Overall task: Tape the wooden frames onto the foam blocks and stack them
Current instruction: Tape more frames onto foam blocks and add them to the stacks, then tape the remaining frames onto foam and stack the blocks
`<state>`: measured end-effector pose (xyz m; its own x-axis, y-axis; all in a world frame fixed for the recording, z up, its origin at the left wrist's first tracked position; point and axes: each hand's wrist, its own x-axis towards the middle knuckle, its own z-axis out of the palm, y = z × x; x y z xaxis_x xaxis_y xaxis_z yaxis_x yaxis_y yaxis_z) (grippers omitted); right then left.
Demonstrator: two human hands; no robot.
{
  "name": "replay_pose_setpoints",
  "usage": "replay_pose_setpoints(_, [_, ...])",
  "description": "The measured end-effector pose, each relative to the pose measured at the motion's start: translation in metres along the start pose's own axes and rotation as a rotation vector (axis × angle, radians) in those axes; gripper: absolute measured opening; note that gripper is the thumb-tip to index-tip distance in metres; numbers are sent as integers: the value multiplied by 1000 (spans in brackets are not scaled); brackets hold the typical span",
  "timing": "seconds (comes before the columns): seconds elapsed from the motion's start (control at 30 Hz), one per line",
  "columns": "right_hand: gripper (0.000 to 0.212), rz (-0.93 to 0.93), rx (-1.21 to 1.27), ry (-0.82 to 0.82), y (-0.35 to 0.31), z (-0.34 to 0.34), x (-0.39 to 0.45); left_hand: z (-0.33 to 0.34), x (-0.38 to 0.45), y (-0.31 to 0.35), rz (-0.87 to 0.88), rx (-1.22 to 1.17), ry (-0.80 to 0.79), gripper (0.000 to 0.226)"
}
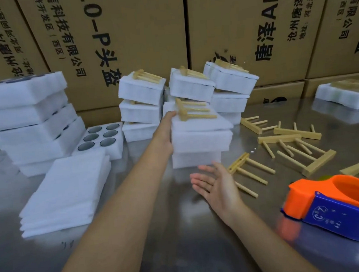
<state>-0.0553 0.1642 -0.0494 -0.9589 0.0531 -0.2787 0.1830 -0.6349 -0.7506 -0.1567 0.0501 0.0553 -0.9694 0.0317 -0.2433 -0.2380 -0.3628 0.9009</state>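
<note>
A white foam block (201,124) with a wooden frame (190,111) on its top sits on a short stack of foam blocks (197,156) at mid-table. My left hand (165,132) holds this top block by its left side. My right hand (215,183) hovers open, palm up, just in front of the stack and touches nothing. Behind stand three stacks of foam blocks (141,104) topped with wooden frames. Several loose wooden frames (299,147) lie on the metal table to the right.
An orange and blue tape dispenser (338,207) sits at the right front. Flat foam sheets (69,194), a foam tray with round holes (100,137) and a tall foam pile (26,117) fill the left. Another taped block (347,94) lies far right. Cardboard boxes (123,33) wall the back.
</note>
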Motion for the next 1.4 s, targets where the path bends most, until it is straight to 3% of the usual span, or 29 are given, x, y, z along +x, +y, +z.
replay_pose_setpoints(0.1, [24,-96,-127,79,3,9,18,5,19,5,-2,61,-43,34])
replay_pose_setpoints(0.2, [24,-117,-114,72,5,10,25,3,33,11,12,113,-24,42])
replay_pose_setpoints(0.33, [23,-170,-167,52,7,7,27,4,33,13,-26,215,-29,31])
replay_pose_setpoints(0.5, [33,-376,-521,36,29,7,24,-21,35,7,-35,356,38,42])
replay_pose_setpoints(0.57, [32,-423,-676,13,36,5,23,-40,35,6,62,569,65,32])
replay_pose_setpoints(0.63, [31,-450,-776,17,38,5,23,-69,38,8,219,945,117,20])
replay_pose_setpoints(0.73, [29,-451,-825,26,37,5,25,-121,41,19,349,1388,259,34])
replay_pose_setpoints(0.83, [30,-446,-843,38,38,5,25,-168,39,36,299,1723,434,45])
replay_pose_setpoints(0.97, [29,-428,-903,181,40,15,27,-209,44,45,178,1758,487,49])
replay_pose_setpoints(1.07, [34,-491,-1127,361,43,28,34,-218,57,49,178,1742,446,48])
replay_pose_setpoints(1.27, [30,-556,-1408,391,44,36,52,-221,91,51,153,1818,320,54])
replay_pose_setpoints(1.4, [29,-586,-1436,402,46,35,57,-215,104,50,110,1852,366,56])
